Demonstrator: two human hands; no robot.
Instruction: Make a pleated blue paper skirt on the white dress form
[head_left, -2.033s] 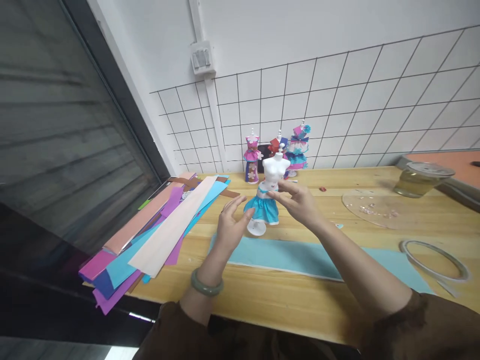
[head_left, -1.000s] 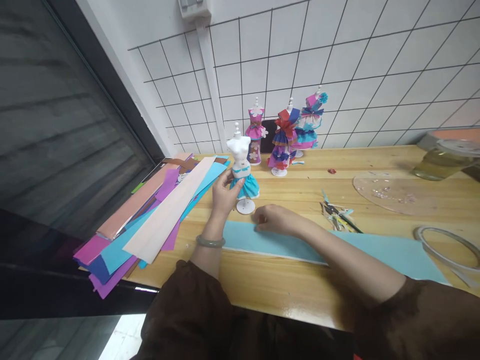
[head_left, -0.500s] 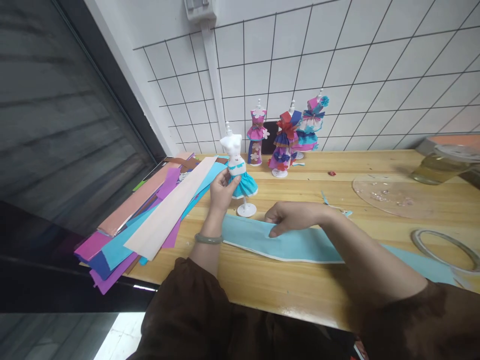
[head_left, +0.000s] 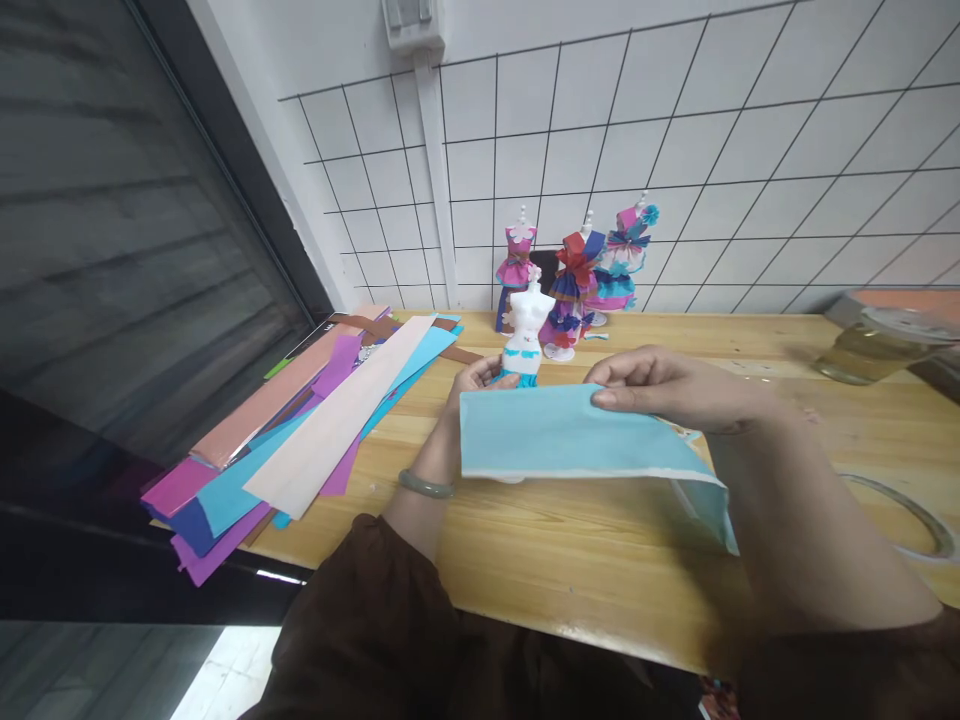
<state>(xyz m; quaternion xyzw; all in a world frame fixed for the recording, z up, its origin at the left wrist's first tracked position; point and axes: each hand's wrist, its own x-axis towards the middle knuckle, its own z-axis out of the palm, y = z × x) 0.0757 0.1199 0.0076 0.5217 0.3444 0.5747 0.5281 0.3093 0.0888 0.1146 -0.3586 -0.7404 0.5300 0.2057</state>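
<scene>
Gripped between thumb and fingers of the right hand, a pale blue sheet is held up by its top edge above a wooden bench.

Behind it, a small white dress form in a blue skirt is held at the side by the left hand, whose grip is partly hidden by the sheet. Judging by the sagging end near the right forearm, the sheet can be expected to be light, soft and easily creased, best held flat along an edge, with the loose end supported. The form is probably light, stiff and easily tipped, and best held at the waist. At the right of the bench, yellowish contents, seemingly liquid, are held in a clear jar; its top is blurred.
</scene>
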